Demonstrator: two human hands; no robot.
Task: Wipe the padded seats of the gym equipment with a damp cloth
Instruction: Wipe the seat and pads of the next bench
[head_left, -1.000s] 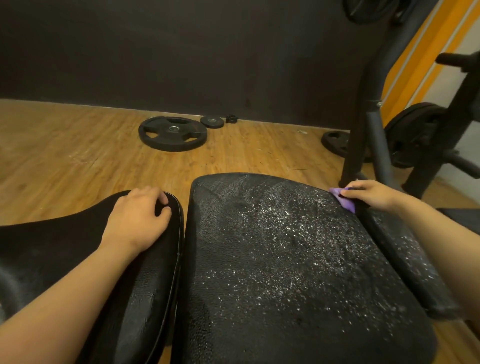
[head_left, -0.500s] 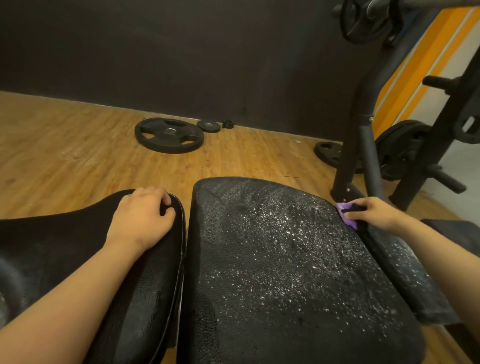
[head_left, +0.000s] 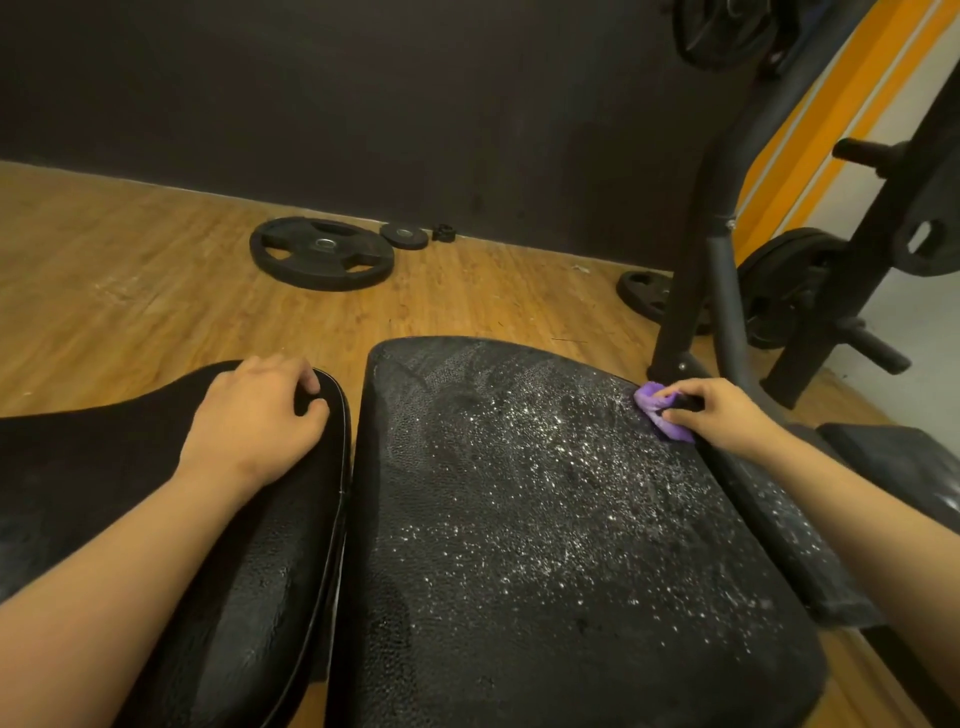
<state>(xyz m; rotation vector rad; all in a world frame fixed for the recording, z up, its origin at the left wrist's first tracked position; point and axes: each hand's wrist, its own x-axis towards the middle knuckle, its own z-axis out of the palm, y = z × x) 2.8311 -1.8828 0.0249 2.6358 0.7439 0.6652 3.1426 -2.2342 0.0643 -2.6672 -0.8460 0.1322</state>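
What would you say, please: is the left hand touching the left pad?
Touching. Head view: the left hand rests palm-down on the left pad, with no gap visible.

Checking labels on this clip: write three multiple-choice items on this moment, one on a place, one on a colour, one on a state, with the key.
1. Where is the cloth?
A. on the floor
B. at the far right edge of the middle pad
C. over a weight plate

2. What colour is the cloth?
A. white
B. purple
C. green

3. What is the left hand doing?
A. resting on the left pad
B. wiping the middle pad
C. raised in the air

Key:
1 B, the right hand pinches it against that edge.
2 B, purple shows beside the hand.
3 A, it lies on the pad's end, with no cloth.
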